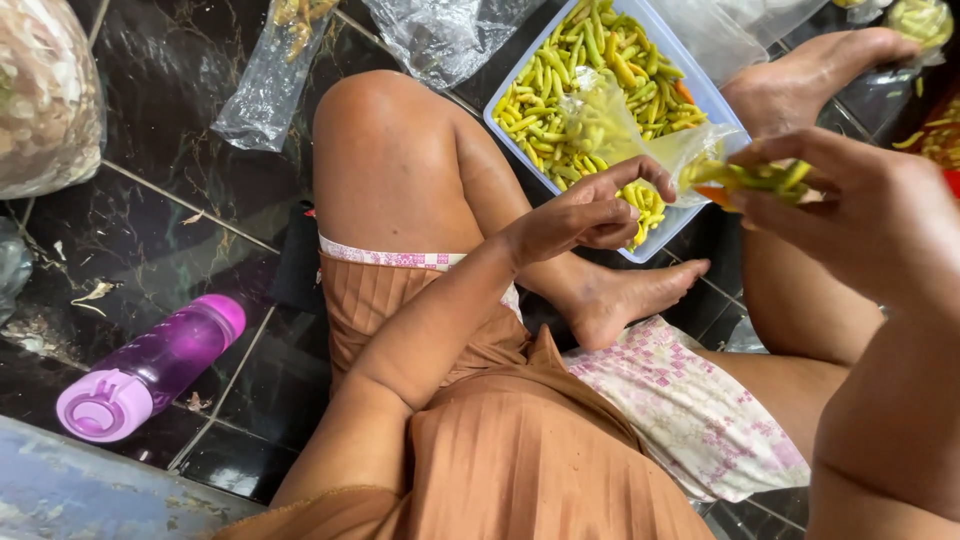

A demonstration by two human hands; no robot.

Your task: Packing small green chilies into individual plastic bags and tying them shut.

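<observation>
I sit on a dark tiled floor with my legs folded. My left hand point(592, 208) pinches the mouth of a small clear plastic bag point(620, 130) that holds some chillies. My right hand point(850, 200) grips a bunch of green and yellow chillies point(765, 178) right at the bag's opening. Just beyond both hands lies a pale blue rectangular tub point(705, 95) heaped with green and yellow chillies point(580, 70).
A purple lidded bottle point(150, 368) lies on its side at the left. Clear plastic bags point(265, 80) lie on the floor at the top, and a filled bag point(45, 90) sits at the far left. More chillies point(940, 140) lie at the right edge.
</observation>
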